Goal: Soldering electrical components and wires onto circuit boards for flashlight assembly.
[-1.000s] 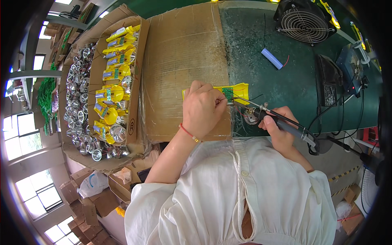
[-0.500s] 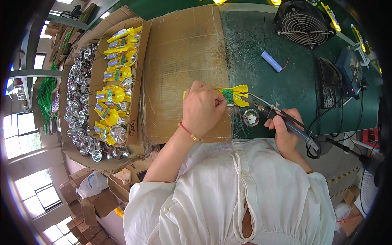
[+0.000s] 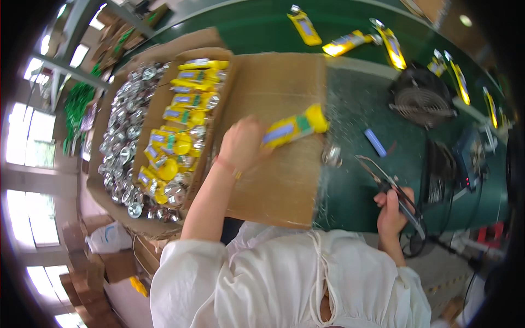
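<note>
Above the cardboard sheet, my left hand (image 3: 240, 143) is closed on the near end of a yellow plastic flashlight housing (image 3: 297, 128). A blue-violet cylindrical cell and a green circuit board lie inside it; motion blurs both hand and housing. A shiny reflector (image 3: 332, 156) sits just below the housing's wide end; any wire joining them is too blurred to see. My right hand (image 3: 392, 212) grips a soldering iron (image 3: 403, 206) with a thin metal rod alongside its tip. The iron's tip points up and left over the green mat, apart from the housing.
At left, a cardboard box (image 3: 229, 82) holds several filled yellow housings beside many loose reflectors (image 3: 128, 131). A loose blue cell (image 3: 375, 142) lies on the green mat (image 3: 350, 191). Behind it stand a black fan (image 3: 421, 101) and soldering station (image 3: 470, 156). Several yellow flashlights (image 3: 304, 27) lie farther back.
My left hand has moved left with the housing, which now tilts up toward its wide end. The soldering iron has drawn away from the circuit board to the right. The whole view has shifted.
</note>
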The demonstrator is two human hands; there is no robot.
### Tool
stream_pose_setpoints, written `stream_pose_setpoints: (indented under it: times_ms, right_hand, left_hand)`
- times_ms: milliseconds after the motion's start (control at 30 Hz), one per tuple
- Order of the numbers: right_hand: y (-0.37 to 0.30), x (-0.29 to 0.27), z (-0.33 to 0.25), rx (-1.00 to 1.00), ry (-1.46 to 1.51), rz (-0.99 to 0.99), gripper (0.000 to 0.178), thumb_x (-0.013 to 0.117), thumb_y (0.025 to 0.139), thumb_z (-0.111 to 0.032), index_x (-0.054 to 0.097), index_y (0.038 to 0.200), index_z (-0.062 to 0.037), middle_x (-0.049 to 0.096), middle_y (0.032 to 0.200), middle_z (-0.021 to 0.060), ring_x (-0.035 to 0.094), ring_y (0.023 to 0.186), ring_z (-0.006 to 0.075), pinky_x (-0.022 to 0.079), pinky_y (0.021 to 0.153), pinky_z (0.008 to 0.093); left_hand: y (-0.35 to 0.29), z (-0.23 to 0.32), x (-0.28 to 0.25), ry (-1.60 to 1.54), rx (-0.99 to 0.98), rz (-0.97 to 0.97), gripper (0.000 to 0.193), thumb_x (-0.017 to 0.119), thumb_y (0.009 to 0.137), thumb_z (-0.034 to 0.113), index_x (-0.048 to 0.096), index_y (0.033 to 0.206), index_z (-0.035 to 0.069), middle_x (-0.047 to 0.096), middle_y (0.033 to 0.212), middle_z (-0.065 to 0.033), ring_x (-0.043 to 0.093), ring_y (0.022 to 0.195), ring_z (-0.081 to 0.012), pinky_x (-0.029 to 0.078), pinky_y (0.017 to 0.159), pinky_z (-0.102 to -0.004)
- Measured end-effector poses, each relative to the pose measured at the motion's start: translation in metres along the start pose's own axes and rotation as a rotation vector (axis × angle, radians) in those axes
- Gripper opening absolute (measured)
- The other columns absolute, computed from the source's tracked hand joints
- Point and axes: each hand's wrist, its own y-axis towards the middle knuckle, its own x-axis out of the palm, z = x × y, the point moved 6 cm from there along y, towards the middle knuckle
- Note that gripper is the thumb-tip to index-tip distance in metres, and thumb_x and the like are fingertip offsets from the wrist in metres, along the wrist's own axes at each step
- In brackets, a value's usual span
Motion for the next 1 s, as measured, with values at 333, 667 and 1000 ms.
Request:
stream_pose_setpoints:
  times_ms: [333, 667, 1000]
  right_hand:
    - [-0.005, 0.000, 0.009, 0.047, -0.121, 0.016, 0.019, 0.058, 0.082, -0.014, 0.045, 0.084, -0.0005, 0.048, 0.061, 0.0063, 0.049, 0.050, 0.0142, 0.041, 0.049, 0.0248]
    - [0.002, 0.021, 0.014, 0.069, -0.100, -0.053, 0.012, 0.053, 0.084, -0.012, 0.045, 0.084, -0.0022, 0.044, 0.060, 0.0028, 0.047, 0.052, 0.0110, 0.040, 0.050, 0.0224]
    - [-0.011, 0.039, 0.009, 0.070, -0.061, -0.158, 0.014, 0.055, 0.082, -0.011, 0.046, 0.085, 0.0003, 0.049, 0.063, 0.0061, 0.049, 0.051, 0.0131, 0.042, 0.048, 0.0235]
  left_hand:
    - [0.225, -0.073, 0.003, -0.099, -0.433, 0.468, 0.041, 0.068, 0.070, 0.031, 0.054, 0.100, 0.007, 0.059, 0.091, -0.0123, 0.059, 0.085, -0.0273, 0.049, 0.074, -0.0357]
    - [0.081, -0.094, -0.106, 0.219, -0.035, 0.345, 0.025, 0.058, 0.073, 0.021, 0.059, 0.096, 0.013, 0.057, 0.096, -0.0081, 0.057, 0.091, -0.0275, 0.047, 0.076, -0.0372]
    - [-0.154, -0.197, -0.109, 0.311, -0.296, -0.217, 0.092, 0.067, 0.055, -0.001, 0.027, 0.134, 0.023, 0.040, 0.125, -0.0119, 0.043, 0.114, -0.0294, 0.041, 0.089, -0.0362]
